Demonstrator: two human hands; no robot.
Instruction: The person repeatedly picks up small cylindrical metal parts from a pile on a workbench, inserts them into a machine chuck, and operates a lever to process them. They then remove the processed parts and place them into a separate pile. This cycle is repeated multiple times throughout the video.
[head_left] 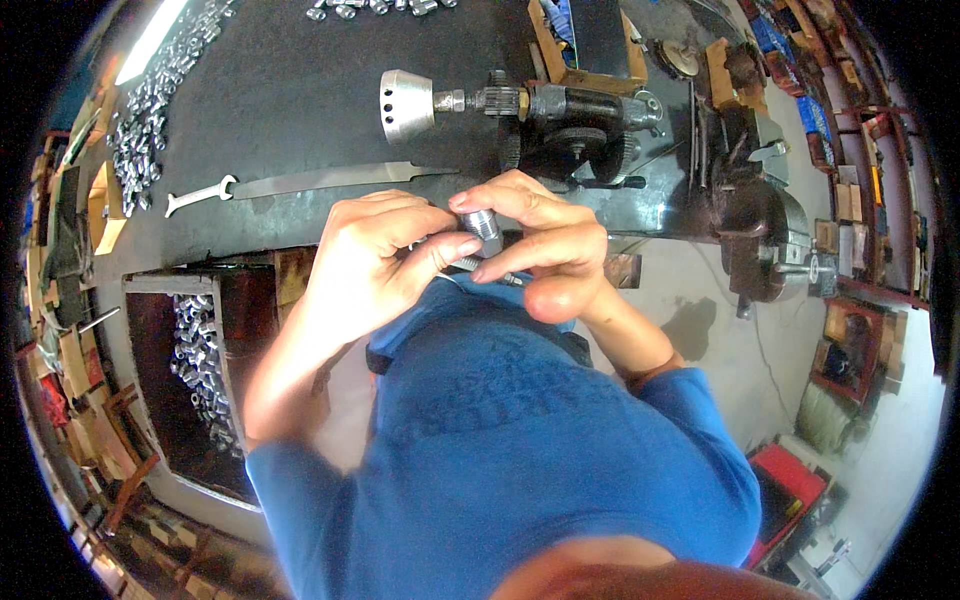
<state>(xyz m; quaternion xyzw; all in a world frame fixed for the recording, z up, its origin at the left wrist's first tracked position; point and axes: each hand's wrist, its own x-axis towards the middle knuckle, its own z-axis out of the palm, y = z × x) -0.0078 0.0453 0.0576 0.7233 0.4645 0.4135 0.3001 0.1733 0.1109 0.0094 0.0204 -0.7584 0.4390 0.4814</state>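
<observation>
Both my hands meet in front of my blue shirt, just off the bench's near edge. A short metal fitting with a threaded end is gripped between the fingers of my right hand. My left hand is closed beside it, its thumb tip touching or almost touching the fitting. What lies between the left thumb and fingers is mostly hidden. A thin ridged metal piece shows under the left thumb; I cannot tell which hand bears it.
On the dark bench lie a long file, an open-end wrench and a geared device with a silver cone. Metal fittings are heaped at left and in a box below. A vise stands right.
</observation>
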